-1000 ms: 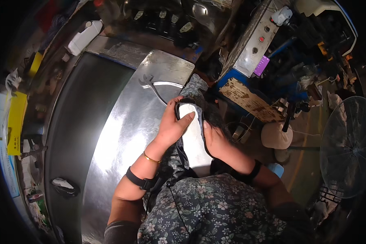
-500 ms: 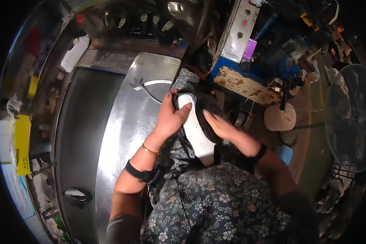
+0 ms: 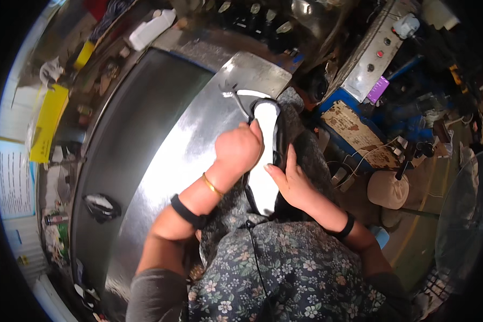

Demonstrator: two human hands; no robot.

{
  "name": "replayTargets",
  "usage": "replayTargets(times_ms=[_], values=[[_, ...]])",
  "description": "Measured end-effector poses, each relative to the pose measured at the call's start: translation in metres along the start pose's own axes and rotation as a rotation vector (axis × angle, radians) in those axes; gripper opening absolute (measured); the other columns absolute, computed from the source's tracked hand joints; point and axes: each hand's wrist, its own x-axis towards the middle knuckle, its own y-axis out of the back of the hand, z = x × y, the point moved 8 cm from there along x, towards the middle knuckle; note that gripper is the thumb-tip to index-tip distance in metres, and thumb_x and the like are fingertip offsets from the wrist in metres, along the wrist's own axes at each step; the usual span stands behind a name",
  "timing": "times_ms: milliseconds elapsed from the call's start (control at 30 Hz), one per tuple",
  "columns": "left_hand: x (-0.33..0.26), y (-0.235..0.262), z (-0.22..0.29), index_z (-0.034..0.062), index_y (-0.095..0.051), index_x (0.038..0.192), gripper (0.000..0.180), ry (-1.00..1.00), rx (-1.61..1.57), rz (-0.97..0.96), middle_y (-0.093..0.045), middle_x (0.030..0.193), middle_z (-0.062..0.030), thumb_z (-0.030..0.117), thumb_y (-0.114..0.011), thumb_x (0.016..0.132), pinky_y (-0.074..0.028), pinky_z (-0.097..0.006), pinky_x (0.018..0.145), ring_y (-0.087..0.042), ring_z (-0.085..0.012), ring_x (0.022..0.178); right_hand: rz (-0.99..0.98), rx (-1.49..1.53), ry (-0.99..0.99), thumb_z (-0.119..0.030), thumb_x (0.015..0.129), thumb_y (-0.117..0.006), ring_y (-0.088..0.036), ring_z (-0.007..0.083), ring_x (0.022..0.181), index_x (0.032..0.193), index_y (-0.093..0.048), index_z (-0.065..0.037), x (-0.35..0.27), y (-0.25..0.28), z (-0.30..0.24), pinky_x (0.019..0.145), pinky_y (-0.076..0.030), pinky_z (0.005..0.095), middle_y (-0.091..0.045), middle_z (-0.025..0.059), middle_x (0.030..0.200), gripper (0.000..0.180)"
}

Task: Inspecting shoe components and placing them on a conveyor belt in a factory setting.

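Observation:
A dark shoe upper with a white, sole-shaped underside [image 3: 264,166] lies over my lap, underside up, its narrower end toward me. My left hand [image 3: 238,147] is closed in a fist at the shoe's left edge, the thumb pressed against the white surface; what its curled fingers grip below is hidden. Along the other side, my right hand [image 3: 295,185] holds the shoe, thumb on the white underside and fingers stretched along the dark edge. Just beyond the far end, metal pincers [image 3: 242,104] with one pale handle rest on the shiny metal tabletop [image 3: 161,188], partly covered by the shoe.
Left of the metal top runs a dark conveyor belt [image 3: 139,112] bearing another dark shoe with a white underside [image 3: 102,208]. A white jug [image 3: 152,29] stands behind it. To the right are a control box with buttons [image 3: 378,53], a round stool [image 3: 388,189] and a fan guard [image 3: 461,214].
My view has turned, so surroundings shift. My left hand has gone from lying over the shoe's far end to a fist lower on its left edge. My right thumb now rests on the white underside.

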Motion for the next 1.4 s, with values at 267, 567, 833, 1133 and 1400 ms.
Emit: replayTargets(times_ms=[267, 567, 833, 1133, 1400], values=[[-0.039, -0.012, -0.005, -0.0093, -0.03, 0.14, 0.069, -0.222, -0.51, -0.196, -0.044, 0.133, -0.0384, 0.048, -0.03, 0.102, -0.037, -0.043, 0.106, -0.044, -0.0453, 0.129, 0.146, 0.22, 0.264, -0.032, 0.096, -0.058, -0.056, 0.0345, 0.115, 0.145, -0.013, 0.012, -0.004, 0.0, -0.005, 0.096, -0.044, 0.0369, -0.05, 0.0323, 0.129, 0.08], [-0.044, -0.047, -0.019, -0.0003, -0.035, 0.144, 0.065, 0.092, -1.366, -0.307, -0.047, 0.14, -0.0191, 0.049, -0.03, 0.103, -0.036, -0.036, 0.107, -0.048, -0.0269, 0.126, 0.181, 0.201, 0.383, -0.027, 0.098, -0.056, -0.046, 0.0331, 0.128, 0.146, -0.016, 0.012, -0.013, -0.001, -0.007, 0.105, -0.037, 0.037, -0.043, 0.03, 0.139, 0.074], [0.008, -0.017, -0.002, 0.0048, -0.051, 0.135, 0.068, -0.002, -1.653, -0.458, -0.059, 0.126, -0.0088, 0.059, -0.031, 0.1, -0.044, -0.033, 0.1, -0.056, -0.0173, 0.113, -0.125, 0.119, 0.245, -0.032, 0.097, -0.056, -0.037, 0.0359, 0.135, 0.149, -0.01, 0.007, -0.019, -0.016, 0.013, 0.109, -0.032, 0.0383, -0.035, 0.0314, 0.144, 0.079], [0.01, -0.003, 0.024, 0.0037, -0.061, 0.122, 0.047, -0.35, -1.166, -0.234, -0.06, 0.123, -0.0142, 0.041, -0.056, 0.094, -0.042, -0.033, 0.1, -0.056, -0.0237, 0.116, -0.237, 0.746, 0.233, -0.051, 0.103, -0.031, -0.032, 0.0263, 0.14, 0.149, -0.03, -0.004, 0.085, 0.042, -0.037, 0.115, -0.024, 0.0391, -0.033, 0.0147, 0.152, 0.066], [0.006, -0.017, 0.024, 0.0061, -0.047, 0.137, 0.045, -0.4, -1.44, -0.415, -0.048, 0.138, -0.0086, 0.027, -0.054, 0.098, -0.033, -0.032, 0.108, -0.042, -0.0208, 0.129, 0.056, -0.108, 0.458, -0.023, 0.105, -0.027, -0.052, 0.0274, 0.118, 0.122, -0.05, 0.002, 0.076, 0.048, -0.069, 0.104, -0.037, 0.0365, -0.054, 0.0191, 0.124, 0.038]])
